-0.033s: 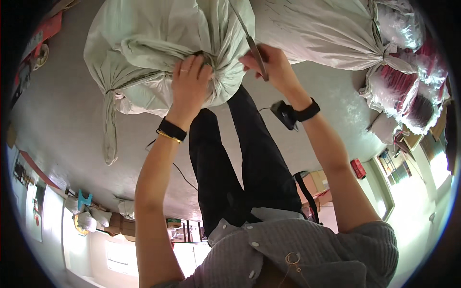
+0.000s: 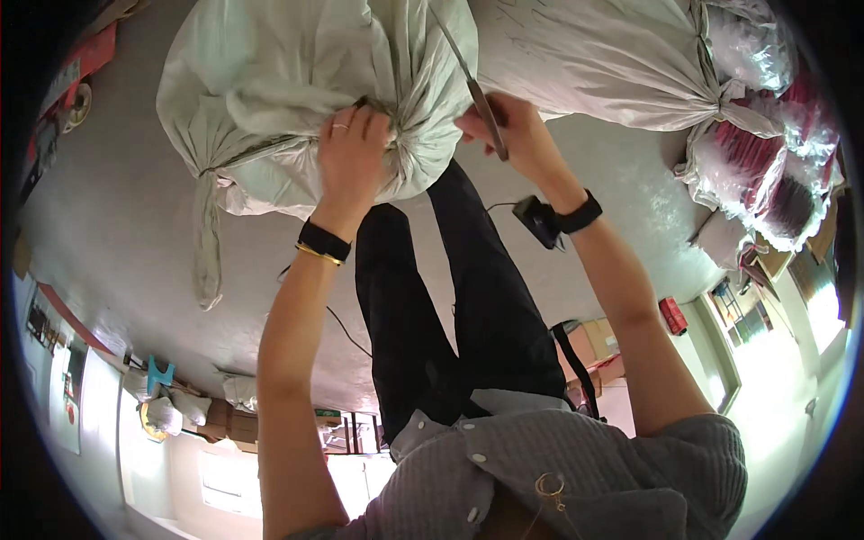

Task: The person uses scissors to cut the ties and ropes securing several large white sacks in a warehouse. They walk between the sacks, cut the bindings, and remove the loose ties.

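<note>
A large, pale cloth sack [image 2: 297,54] fills the top of the view, its cloth bunched into tight folds. My left hand [image 2: 353,157] is closed on the gathered cloth beside those folds. A small dark bit shows at its fingertips, too little to name. Just right of the sack, my right hand [image 2: 517,130] is closed around a long thin tool with a dark handle [image 2: 486,117]. Its narrow shaft slants up and left across the sack. I cannot make out the kind of tool. The right fingers are partly hidden behind the handle.
Another pale tied sack [image 2: 612,63] lies to the right. Past it are clear plastic bags with dark red contents [image 2: 738,162]. A small black device [image 2: 537,220] hangs by my right wristband. A thin cable [image 2: 346,328] runs beside my legs. A blue stool [image 2: 160,371] stands lower left.
My right hand and the tool's handle have shifted slightly down and right. My left hand has moved a little left, its fingers curled further into the cloth.
</note>
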### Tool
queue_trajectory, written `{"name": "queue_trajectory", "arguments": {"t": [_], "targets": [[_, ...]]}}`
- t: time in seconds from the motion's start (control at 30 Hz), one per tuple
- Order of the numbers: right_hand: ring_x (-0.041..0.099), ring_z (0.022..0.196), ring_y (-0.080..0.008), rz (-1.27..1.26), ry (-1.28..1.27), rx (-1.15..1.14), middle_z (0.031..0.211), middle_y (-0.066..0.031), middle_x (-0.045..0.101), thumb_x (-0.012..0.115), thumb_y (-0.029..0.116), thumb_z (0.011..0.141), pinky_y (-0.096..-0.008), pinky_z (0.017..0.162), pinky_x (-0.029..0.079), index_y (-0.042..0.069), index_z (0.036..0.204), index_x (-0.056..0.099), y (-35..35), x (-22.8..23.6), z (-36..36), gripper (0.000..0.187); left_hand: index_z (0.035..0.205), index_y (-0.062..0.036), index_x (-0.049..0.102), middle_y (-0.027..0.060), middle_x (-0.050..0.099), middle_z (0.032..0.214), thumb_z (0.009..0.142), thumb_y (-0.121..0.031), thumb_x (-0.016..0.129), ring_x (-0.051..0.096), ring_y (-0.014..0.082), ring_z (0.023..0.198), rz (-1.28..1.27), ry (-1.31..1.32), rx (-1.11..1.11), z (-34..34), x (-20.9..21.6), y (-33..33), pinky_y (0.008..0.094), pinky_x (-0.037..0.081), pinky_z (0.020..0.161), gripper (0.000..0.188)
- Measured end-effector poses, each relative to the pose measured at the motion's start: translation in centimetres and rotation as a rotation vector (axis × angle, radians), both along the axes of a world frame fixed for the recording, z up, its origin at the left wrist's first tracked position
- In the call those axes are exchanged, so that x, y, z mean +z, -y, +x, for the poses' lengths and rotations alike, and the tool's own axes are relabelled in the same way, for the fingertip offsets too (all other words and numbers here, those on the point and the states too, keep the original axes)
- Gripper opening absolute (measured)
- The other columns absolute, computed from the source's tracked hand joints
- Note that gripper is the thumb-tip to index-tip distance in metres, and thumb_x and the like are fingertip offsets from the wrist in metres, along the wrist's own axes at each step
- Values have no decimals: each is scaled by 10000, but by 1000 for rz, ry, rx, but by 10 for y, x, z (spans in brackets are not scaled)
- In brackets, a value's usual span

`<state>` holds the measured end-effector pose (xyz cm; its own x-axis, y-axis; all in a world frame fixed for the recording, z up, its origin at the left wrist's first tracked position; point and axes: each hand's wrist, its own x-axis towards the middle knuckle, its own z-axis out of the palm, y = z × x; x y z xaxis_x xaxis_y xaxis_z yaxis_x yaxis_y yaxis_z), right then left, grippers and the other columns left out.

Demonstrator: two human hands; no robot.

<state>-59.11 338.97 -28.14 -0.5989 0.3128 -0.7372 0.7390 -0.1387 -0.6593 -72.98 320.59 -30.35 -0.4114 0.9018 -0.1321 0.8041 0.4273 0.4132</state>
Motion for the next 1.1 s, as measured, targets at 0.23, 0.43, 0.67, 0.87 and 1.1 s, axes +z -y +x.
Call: {"name": "queue_trajectory", "arguments": {"t": [0.23,0.43,0.67,0.87,1.1], "targets": [[463,530,-51,-135,55,-97,614,-9,563,677,262,813,-227,472,354,11,776,587,32,2,46,269,918,-19,576,191,627,872,869,-265,533,598,376,862,-626,223,366,-37,-51,0,481,446,697,254],[490,545,-50,-107,74,-25,636,0,578,668,238,824,-202,487,377,19,810,588,43,1,52,233,899,30,607,202,627,833,843,-314,570,581,401,811,-502,319,542,-62,-47,53,460,444,690,350],[515,611,-46,-222,15,-176,696,-5,590,672,232,822,-203,509,399,23,843,583,69,-1,28,228,819,37,579,10,492,568,856,-250,588,424,85,511,-265,1045,878,-32,19,53,244,327,479,289],[535,582,-95,-75,89,-232,690,-41,591,710,261,785,-242,504,420,-15,823,561,122,-48,-37,316,851,6,584,70,578,612,832,-203,615,537,141,534,-269,773,778,-11,35,40,276,411,523,213],[530,557,-133,-374,-77,-780,679,-64,574,735,202,747,-277,491,418,-28,823,523,151,-73,-54,322,852,-64,577,67,594,750,822,-178,608,577,278,691,17,353,682,21,11,60,359,424,635,121]]}}
